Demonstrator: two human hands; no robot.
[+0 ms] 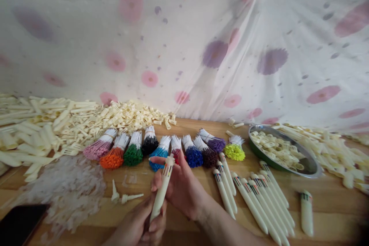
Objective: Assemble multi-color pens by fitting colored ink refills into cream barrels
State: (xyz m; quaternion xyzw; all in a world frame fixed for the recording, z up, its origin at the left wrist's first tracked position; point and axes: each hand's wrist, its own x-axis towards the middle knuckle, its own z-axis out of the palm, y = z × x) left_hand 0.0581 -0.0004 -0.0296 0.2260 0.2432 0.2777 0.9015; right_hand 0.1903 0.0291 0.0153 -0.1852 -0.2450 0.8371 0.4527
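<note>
A cream multicolour pen (162,191) stands tilted in front of me, its slotted top pointing away and showing coloured strips. Its lower barrel is wrapped by the fingers of my left hand (141,217). Around the upper part is my right hand (187,190), thumb raised on one side and fingers curled behind and against the barrel. Beyond the hands lies a row of banded refill bundles, among them orange (112,157), green (133,153), dark blue (193,155) and yellow (235,151). The hands partly cover the red bundle (176,144).
Similar pens (263,203) lie at right, with a short one (307,213) apart. A metal bowl (314,170) holds cream parts. Cream barrels (25,138) and small slotted pieces (129,117) pile up left, near clear bits (72,188), two nozzle-like tips (131,197) and a phone (21,221).
</note>
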